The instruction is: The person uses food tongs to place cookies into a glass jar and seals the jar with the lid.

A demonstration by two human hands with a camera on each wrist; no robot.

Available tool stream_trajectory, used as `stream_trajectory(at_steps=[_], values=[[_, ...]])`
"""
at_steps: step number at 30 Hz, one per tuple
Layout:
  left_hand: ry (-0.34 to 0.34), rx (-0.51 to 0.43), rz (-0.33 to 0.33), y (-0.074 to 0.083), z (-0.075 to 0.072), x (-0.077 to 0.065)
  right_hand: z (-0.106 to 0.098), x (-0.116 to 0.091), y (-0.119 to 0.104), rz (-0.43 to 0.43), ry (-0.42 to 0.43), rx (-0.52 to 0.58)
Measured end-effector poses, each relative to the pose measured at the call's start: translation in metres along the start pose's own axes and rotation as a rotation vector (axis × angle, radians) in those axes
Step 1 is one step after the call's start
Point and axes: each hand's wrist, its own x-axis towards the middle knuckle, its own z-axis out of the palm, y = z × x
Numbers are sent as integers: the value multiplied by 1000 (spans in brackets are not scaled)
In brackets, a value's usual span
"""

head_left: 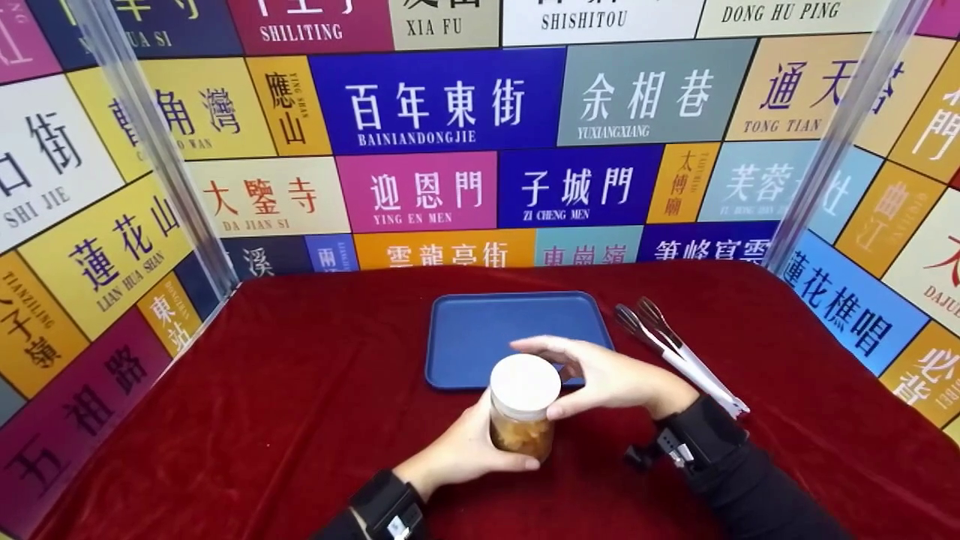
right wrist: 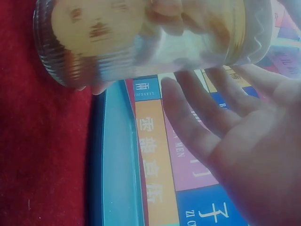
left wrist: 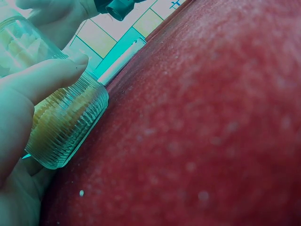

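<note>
A clear glass jar (head_left: 517, 436) with a white lid (head_left: 526, 384) stands out in the head view, just in front of the blue tray. Yellowish-brown pieces fill part of it, and ribs run round its lower glass in the left wrist view. My left hand (head_left: 466, 452) grips the jar's body, thumb across the near side. Beside the lid is my right hand (head_left: 604, 375), its thumb at the lid's edge and its fingers reaching loosely behind. In the right wrist view these fingers (right wrist: 188, 117) extend alongside the jar (right wrist: 188, 33); firm contact cannot be made out.
Behind the jar lies a blue tray (head_left: 517, 330) on a dark red cloth (head_left: 300, 420). Tongs (head_left: 686, 356) with dark heads and white handles lie to the tray's right. Panels printed with place names (head_left: 442, 101) wall the table's back and sides, with clear posts at the corners.
</note>
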Motion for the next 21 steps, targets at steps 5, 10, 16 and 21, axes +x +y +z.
stream_trajectory(at_steps=[5, 10, 16, 21], values=[[-1, -1, 9, 0, 0, -1, 1, 2, 4, -51, -3, -24], [-2, 0, 3, 1, 0, -1, 3, 3, 3, 10, 16, -37], [3, 15, 4, 2, -1, -1, 12, 3, -9, 77, 67, -248], [5, 20, 11, 2, 0, -1, 17, 4, -16, 96, 88, -344]])
